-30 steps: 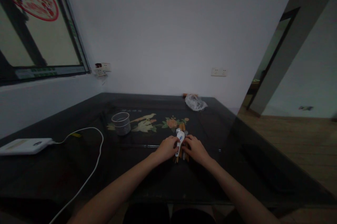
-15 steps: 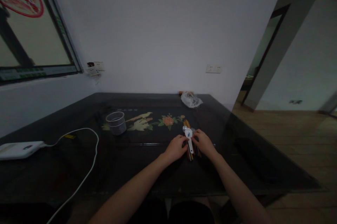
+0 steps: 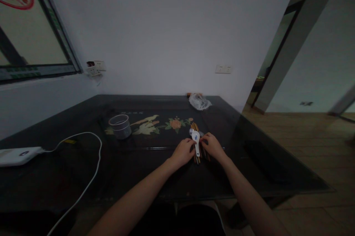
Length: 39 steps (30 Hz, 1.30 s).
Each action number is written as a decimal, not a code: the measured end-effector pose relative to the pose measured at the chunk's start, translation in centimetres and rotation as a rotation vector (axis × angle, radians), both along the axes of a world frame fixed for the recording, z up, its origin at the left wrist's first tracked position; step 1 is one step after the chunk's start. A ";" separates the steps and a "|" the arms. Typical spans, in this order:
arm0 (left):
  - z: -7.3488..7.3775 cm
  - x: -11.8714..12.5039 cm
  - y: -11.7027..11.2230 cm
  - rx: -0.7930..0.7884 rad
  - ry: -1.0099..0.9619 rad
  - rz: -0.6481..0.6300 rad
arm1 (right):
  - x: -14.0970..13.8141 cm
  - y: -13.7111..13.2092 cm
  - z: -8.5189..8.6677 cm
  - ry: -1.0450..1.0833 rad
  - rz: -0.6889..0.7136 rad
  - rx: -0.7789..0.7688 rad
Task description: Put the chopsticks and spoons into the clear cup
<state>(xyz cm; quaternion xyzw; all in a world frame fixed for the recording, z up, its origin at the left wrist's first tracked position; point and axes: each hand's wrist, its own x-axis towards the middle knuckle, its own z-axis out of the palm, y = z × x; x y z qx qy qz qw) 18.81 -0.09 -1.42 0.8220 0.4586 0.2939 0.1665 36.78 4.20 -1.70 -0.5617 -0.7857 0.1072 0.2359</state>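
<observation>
A bundle of wooden chopsticks lies on the dark table, with a white spoon on top. That spoon has a blue mark in its bowl, and its handle points towards me. Beside its bowl, a shiny metal spoon shows on the left, and another shiny rounded piece is partly hidden on the right. My left hand closes on the bundle's left side, fingers and thumb at the white spoon's handle. From the right, my right hand grips the same bundle with curled fingers. Its fingertips are partly hidden.
A clear plastic cup stands to the left on the table. A white power bank with a white cable lies at far left. Near the wall sits a crumpled plastic bag. A dark flat object lies at right.
The view has shifted slightly. Both hands stay at the bundle, and the chopsticks' near ends look a little more spread out now.
</observation>
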 end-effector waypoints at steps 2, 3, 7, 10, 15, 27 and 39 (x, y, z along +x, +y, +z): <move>-0.2 0.0 0.0 0.013 0.010 0.002 | 0.0 0.0 -0.1 0.012 -0.017 0.000; -0.3 0.0 0.1 0.019 0.014 0.003 | 0.0 0.0 -0.2 0.017 -0.027 0.000; -0.4 0.1 0.0 0.033 0.028 0.003 | -0.1 0.0 -0.5 0.033 -0.055 0.005; -0.4 0.1 0.0 0.032 0.038 0.006 | -0.1 -0.1 -0.8 0.040 -0.080 0.012; -0.4 0.1 0.1 0.037 0.039 0.010 | -0.1 -0.2 -0.8 0.020 -0.147 0.025; -0.4 0.1 0.1 0.046 0.050 0.003 | -0.4 -0.1 -1.1 0.088 -0.177 -0.065; -0.5 0.0 0.0 0.061 0.089 0.008 | -0.5 0.4 -1.7 0.251 -0.113 -0.002</move>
